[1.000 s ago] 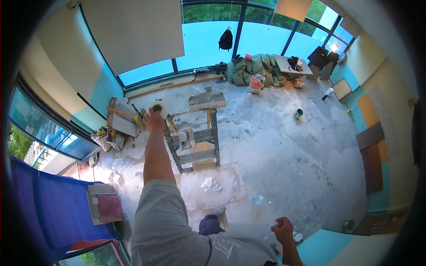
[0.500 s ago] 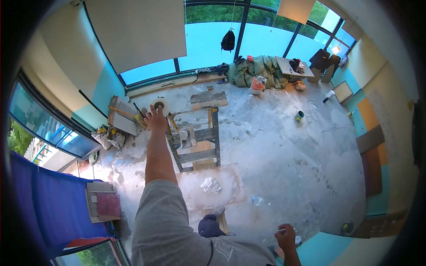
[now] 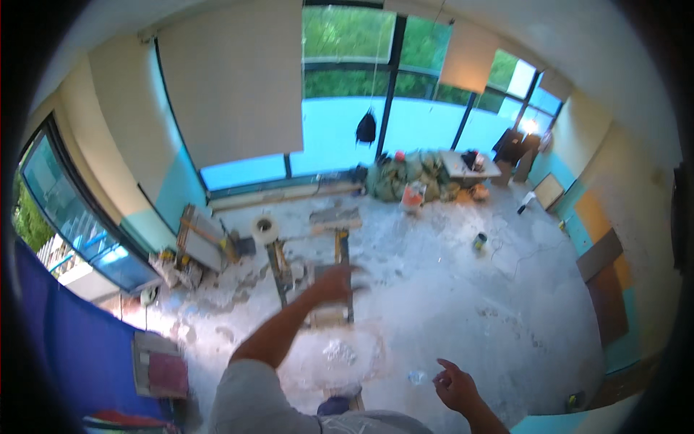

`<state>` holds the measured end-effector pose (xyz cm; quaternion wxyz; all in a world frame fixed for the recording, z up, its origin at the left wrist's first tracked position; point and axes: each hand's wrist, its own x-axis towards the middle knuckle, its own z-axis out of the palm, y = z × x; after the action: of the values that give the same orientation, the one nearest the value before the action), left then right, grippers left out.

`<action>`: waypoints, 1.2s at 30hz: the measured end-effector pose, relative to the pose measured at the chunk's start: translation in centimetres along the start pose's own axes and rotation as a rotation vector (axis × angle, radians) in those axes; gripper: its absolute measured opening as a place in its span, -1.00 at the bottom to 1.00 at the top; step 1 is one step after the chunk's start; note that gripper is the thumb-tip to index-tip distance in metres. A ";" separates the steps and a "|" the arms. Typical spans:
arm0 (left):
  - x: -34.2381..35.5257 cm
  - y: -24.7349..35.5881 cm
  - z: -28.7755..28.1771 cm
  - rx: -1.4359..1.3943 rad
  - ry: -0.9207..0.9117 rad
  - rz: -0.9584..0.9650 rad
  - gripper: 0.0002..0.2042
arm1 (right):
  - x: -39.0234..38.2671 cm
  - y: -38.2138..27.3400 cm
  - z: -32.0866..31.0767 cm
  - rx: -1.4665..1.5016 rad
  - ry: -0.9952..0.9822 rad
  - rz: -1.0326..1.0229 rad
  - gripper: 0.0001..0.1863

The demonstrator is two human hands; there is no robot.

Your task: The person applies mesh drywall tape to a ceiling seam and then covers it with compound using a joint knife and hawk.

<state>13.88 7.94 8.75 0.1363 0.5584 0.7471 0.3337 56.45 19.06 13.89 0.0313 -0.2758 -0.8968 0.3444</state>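
My left hand (image 3: pixel 336 283) reaches over the dark wooden trestle frame (image 3: pixel 345 249), its fingers spread, blurred by motion and holding nothing I can see. At the far left end of the frame rests a white roll with a hollow core (image 3: pixel 264 229), apart from my hand. My right hand (image 3: pixel 457 388) is held up at the lower right with the index finger raised and the other fingers curled. What sits in its fingers, if anything, is too small to name. Between my arms a heap of white powder or plaster (image 3: pixel 339 352) lies on a pale board (image 3: pixel 370 362).
Green sacks (image 3: pixel 390 179) and an orange-white bucket (image 3: pixel 413 195) line the window side. A dark green can (image 3: pixel 479 241) stands on the floor near a thin cord. Boards (image 3: pixel 202 242) lean at the left wall. A black bag (image 3: pixel 366 128) hangs by the window.
My left hand has left the white roll and swung right and nearer, over the trestle frame. My right hand has risen slightly to the left. The view has tilted upward.
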 end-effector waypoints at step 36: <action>-18.2 56.9 -47.4 0.566 1.605 0.498 -0.70 | -1.3 -47.1 -46.7 0.528 1.287 -1.213 -0.70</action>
<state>35.02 -16.58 77.83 -0.6488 0.3153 0.5288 0.4473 46.80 17.67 79.51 0.7609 0.1193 -0.5898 0.2428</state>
